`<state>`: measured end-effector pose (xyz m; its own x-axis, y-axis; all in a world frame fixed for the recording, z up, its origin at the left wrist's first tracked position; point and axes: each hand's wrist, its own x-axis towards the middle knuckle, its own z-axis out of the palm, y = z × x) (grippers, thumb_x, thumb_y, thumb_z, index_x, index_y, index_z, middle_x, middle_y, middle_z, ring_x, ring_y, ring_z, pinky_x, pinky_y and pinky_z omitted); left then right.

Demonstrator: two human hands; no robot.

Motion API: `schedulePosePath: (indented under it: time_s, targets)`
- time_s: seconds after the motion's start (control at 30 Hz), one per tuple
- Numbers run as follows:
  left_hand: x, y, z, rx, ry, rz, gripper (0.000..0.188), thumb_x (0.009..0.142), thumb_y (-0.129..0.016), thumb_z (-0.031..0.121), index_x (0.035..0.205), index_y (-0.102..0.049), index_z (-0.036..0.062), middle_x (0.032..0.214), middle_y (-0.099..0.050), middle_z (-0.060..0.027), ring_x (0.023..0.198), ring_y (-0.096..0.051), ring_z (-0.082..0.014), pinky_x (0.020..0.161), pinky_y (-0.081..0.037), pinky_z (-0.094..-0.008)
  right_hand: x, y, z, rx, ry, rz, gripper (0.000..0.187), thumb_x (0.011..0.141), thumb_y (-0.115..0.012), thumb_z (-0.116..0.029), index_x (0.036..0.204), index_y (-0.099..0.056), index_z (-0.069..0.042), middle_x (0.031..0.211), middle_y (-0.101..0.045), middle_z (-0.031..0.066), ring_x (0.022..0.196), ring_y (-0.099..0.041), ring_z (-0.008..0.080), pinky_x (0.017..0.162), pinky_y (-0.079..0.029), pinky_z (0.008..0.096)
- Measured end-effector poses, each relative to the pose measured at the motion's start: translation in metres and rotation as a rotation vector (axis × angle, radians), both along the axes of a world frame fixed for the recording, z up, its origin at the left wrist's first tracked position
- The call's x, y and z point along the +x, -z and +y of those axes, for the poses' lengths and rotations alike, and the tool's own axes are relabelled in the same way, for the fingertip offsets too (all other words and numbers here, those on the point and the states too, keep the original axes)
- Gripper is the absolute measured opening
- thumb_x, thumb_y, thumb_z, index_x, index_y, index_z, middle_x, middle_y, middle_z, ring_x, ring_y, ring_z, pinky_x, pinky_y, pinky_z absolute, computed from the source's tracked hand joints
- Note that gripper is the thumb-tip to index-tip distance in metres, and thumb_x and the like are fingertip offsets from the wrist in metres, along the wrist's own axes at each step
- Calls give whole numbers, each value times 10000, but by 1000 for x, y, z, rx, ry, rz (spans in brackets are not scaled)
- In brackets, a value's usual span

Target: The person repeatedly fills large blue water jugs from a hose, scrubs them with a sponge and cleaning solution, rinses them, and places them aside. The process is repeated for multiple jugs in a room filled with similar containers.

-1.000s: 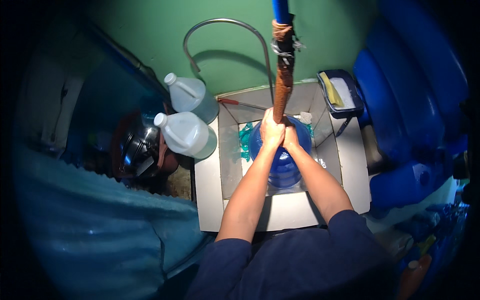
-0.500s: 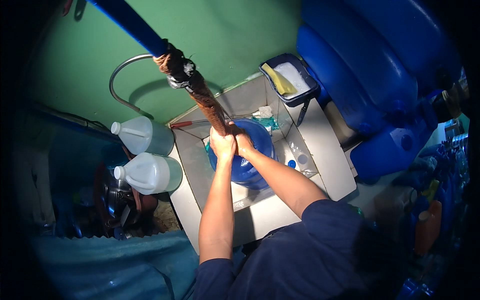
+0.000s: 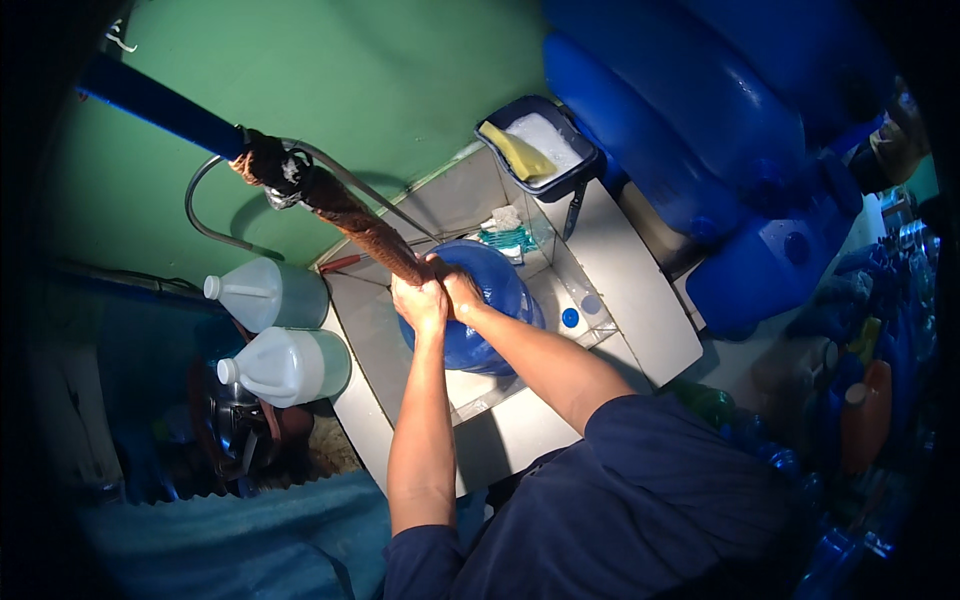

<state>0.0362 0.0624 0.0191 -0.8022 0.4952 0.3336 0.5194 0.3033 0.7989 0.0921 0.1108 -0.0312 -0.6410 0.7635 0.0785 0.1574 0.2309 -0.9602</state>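
A brown flexible hose (image 3: 350, 225) slants down from a blue pipe (image 3: 160, 105), bound to it with dark ties and silvery wrapping. My left hand (image 3: 420, 305) is closed around the hose's lower end. Pressed beside it, my right hand (image 3: 458, 292) wraps the same end. Both are at the top of a big round blue water jug (image 3: 480, 285) standing in a white tiled basin (image 3: 365, 330). The jug's mouth and the tip of the hose are hidden by my hands.
Two translucent jugs (image 3: 300, 367) stand on the basin's left ledge. A dark tub (image 3: 590, 165) holds foam and a yellow cloth (image 3: 515, 150). In the basin lie a blue cap (image 3: 570, 318), a teal-and-white scrubber (image 3: 507, 238) and a red handle (image 3: 340, 263). Large blue containers (image 3: 690, 120) crowd the right.
The view has shifted, so the basin and jug appear slightly further left. The hose and pipe now slant more to the left. Both hands keep their hold on the hose.
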Motion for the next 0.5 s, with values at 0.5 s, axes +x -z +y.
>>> schedulePosePath:
  time_s: [0.5]
  targets:
    - [11,2,-8,5,16,16,243,913,-650,253,941,-668,13,804,-686,-131,777,-671,-259,762,-514,-391,21,-18,-10,-21,0,-73,483,822,-694,-375,1190,-500,-129,1001,-687,244,993,-642,455,808,-520,544]
